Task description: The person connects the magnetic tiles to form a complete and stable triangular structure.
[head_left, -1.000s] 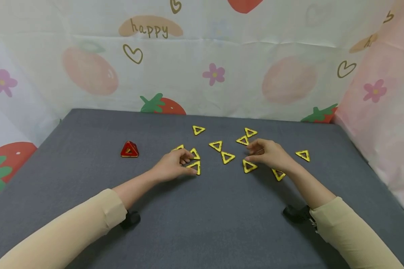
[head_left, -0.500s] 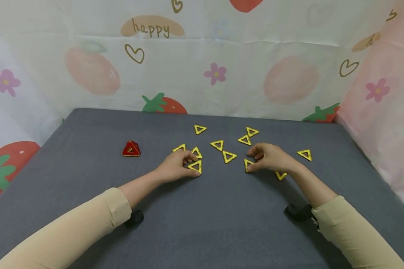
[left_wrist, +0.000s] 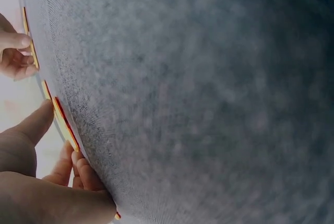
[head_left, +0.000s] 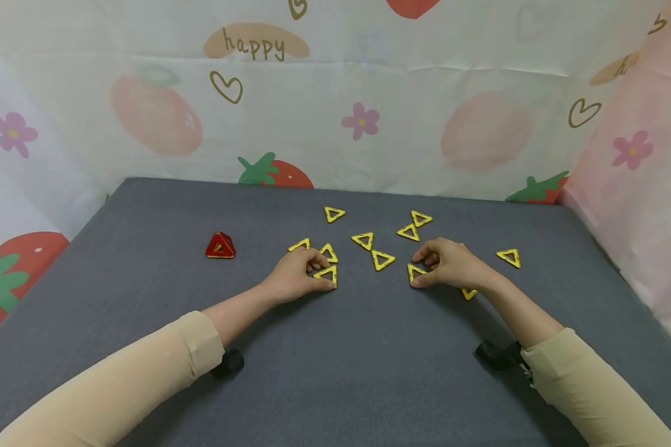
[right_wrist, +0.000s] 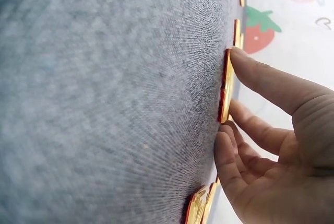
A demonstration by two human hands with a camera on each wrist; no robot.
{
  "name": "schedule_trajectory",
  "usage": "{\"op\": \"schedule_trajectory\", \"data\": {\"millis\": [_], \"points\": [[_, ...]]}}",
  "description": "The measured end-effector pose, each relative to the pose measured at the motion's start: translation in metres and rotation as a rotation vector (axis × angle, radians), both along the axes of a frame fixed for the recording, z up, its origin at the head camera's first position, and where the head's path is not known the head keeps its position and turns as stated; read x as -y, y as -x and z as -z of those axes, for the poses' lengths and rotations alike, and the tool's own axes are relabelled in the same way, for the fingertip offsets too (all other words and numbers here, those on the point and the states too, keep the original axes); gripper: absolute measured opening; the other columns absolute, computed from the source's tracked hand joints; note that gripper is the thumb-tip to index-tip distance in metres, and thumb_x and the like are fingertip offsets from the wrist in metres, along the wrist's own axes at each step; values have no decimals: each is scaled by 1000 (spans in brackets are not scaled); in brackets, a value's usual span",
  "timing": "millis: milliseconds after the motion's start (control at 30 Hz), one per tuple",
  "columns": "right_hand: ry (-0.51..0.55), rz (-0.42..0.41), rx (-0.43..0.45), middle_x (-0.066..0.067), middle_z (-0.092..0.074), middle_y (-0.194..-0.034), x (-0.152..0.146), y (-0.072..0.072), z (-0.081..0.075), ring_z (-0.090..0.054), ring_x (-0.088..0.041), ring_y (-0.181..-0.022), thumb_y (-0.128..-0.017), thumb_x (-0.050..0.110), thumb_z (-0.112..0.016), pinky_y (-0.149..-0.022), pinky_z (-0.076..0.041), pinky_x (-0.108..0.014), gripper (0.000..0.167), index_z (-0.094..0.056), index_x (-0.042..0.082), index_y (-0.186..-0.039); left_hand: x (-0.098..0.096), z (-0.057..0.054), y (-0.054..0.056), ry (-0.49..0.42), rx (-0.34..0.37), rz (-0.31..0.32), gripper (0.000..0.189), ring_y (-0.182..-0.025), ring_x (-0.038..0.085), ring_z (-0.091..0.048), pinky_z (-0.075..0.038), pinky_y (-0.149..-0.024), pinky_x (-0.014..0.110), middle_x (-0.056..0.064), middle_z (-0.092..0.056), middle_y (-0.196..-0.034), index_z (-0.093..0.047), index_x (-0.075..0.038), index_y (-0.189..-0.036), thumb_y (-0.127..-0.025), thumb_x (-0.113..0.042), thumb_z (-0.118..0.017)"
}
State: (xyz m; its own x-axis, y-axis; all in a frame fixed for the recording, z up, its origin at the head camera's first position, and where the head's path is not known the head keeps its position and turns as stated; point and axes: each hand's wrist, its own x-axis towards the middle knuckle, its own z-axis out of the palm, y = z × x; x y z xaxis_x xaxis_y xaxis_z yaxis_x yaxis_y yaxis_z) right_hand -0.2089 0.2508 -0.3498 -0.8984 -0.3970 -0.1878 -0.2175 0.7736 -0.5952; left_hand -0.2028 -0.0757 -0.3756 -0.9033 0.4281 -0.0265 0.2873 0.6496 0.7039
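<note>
In the head view, my left hand [head_left: 292,274] holds a yellow, hollow triangular magnetic tile [head_left: 335,277] lying on the grey cloth, thumb at its near corner. The left wrist view shows thumb and fingertips at opposite ends of that flat tile [left_wrist: 67,125]. Over to the right, my right hand [head_left: 454,266] grips another such magnetic tile [head_left: 410,275] by its edges. Seen from the right wrist, its thumb sits on one end of the tile [right_wrist: 226,85] and the fingers on the other. Both hands partly cover the tiles near them.
Several more yellow triangles, such as this tile [head_left: 383,260] between the hands, lie scattered across the table [head_left: 335,360]. A red pyramid [head_left: 220,246] stands at the left. A printed curtain [head_left: 402,87] hangs behind the table.
My right hand has come down onto the tile beneath it, its thumb now at the tile's near corner. The left hand stays at its tile. The head view has shifted slightly.
</note>
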Motion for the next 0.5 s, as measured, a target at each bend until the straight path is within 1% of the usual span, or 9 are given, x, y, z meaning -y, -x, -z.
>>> {"op": "schedule_trajectory", "data": {"millis": [233, 500], "points": [[-8, -8, -11, -20, -54, -129, 1, 0, 1, -55, -36, -120, -85, 27, -79, -98, -49, -50, 46, -63, 4, -121, -2, -1, -2, -10, 8, -29, 40, -96, 23, -56, -46, -89, 37, 15, -64, -113, -66, -3, -116, -84, -22, -79], [-3, 5, 1, -20, -51, -129, 1, -1, 1, -54, -36, -119, -85, 26, -79, -98, -48, -49, 44, -63, 5, -120, -5, -2, -5, 6, -15, -49, 38, -96, 24, -55, -46, -89, 37, 14, -63, -110, -66, -3, -113, -82, -21, -80]]}}
